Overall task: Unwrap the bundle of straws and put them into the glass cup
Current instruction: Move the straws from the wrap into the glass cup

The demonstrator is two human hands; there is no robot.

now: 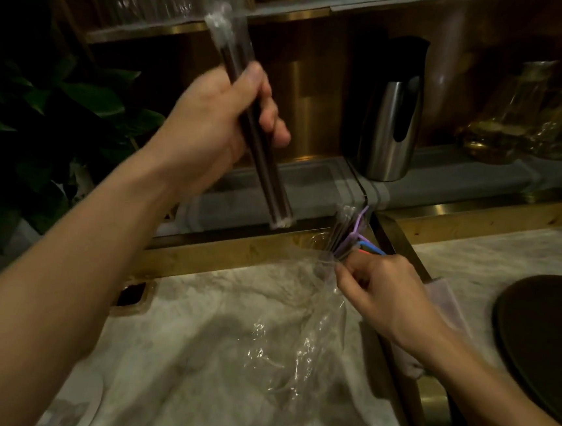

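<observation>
While gripped mid-length by left hand [220,119], fingers curled round it, bundle of dark straws [265,177] hangs raised above counter's back edge. Long axis diagonal: upper end toward top left, lower end down and right. Clear wrap on, bunched at both ends. Low over marble counter [192,358], right hand [381,289] pinches bunch of coloured straws [356,233], pointing up and away, plus loose clear plastic bag [299,333]. Steel jug [389,127] on ledge behind. Dark round tray [546,344] at right. Plant [78,103] at left.
</observation>
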